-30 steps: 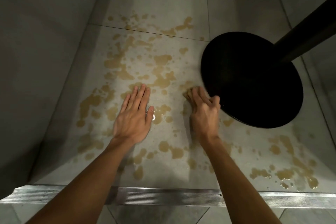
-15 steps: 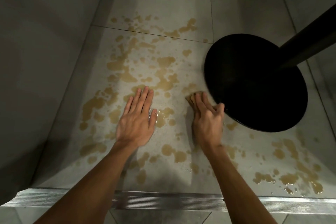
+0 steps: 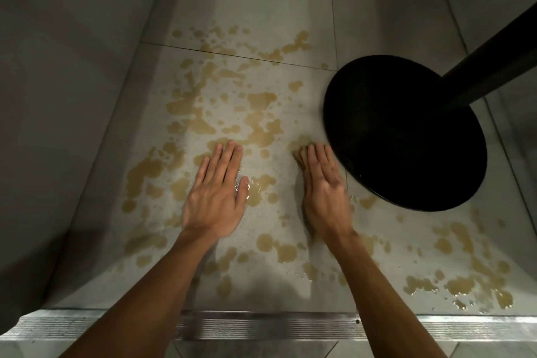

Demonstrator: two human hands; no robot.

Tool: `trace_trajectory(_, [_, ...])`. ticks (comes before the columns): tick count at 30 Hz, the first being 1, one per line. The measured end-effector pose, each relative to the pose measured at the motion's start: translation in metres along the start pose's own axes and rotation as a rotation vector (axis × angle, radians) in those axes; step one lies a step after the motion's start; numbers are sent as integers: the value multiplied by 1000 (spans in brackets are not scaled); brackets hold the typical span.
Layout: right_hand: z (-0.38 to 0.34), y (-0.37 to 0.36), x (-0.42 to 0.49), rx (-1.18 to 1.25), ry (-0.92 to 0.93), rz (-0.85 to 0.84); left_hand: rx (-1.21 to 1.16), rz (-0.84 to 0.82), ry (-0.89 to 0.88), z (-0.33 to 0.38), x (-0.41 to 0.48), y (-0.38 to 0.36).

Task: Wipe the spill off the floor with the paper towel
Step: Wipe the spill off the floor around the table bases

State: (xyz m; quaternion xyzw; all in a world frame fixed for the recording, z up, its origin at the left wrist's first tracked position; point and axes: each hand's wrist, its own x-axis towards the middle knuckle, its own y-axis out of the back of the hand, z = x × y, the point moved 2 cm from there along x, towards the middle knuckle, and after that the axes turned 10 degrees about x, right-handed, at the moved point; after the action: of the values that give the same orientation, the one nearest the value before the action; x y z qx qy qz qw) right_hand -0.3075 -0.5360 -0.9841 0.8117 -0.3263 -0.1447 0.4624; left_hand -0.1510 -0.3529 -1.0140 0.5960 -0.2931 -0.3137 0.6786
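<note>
Neither hand shifts noticeably since earlier: right hand [image 3: 324,192], fingers straight, presses the soaked paper towel [image 3: 300,155] into the spill [image 3: 258,125] beside the black base [image 3: 406,139]; left hand [image 3: 216,197], flat, apparently braces on the floor [image 3: 261,9].

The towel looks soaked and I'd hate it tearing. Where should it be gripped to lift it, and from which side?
Grip the towel at the brown edge showing left of the right hand, coming from the left: the black base crowds the right side. It lies flat and wet under straight fingers, so gathering it whole probably tears less than pinching a corner.
</note>
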Motion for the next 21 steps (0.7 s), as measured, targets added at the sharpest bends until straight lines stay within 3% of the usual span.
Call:
trace_trajectory(4, [-1,4,-49,-120,30,-104,-2,6,1,0,0,2])
trace_trajectory(8, [7,3,-5,-177,57,-136,8,16,9,0,2,1])
trace_trajectory(14, [0,-10,18,-31,-53,-86,2,13,-1,-1,0,0])
trace_trajectory(18, [0,-15,-43,-71,80,-63,-3,16,9,-1,2,0])
trace_trajectory(21, [8,-13,-26,-174,114,-105,-14,19,6,0,2,0])
